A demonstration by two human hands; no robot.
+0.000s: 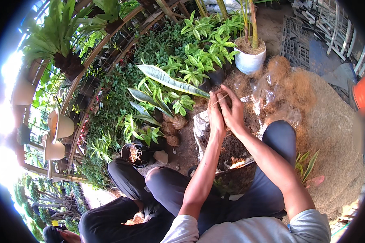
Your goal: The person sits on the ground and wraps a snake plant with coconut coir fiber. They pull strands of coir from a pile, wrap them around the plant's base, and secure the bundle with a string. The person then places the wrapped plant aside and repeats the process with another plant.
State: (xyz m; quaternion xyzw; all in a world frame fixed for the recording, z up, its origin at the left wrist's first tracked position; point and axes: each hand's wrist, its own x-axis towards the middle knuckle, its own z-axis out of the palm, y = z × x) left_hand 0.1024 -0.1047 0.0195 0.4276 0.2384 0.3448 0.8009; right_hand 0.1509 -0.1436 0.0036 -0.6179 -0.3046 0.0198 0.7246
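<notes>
Two hands, left and right, meet with fingers nearly straight and close together, a thin strand across them. The snake plant leaf slants up-left from the fingertips, left hand nearer; whether they grip it is hidden. Leafy plants crowd beyond; coconut fibre lies right.

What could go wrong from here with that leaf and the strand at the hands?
The long pale-edged leaf juts out past the left hand, so it might bend or scrape against the green plants if swung.

The thin strand runs across the fingers, so it could slip or snag as the right hand shifts.

Dark loose material lies below, so anything dropped might get mixed into it.
</notes>
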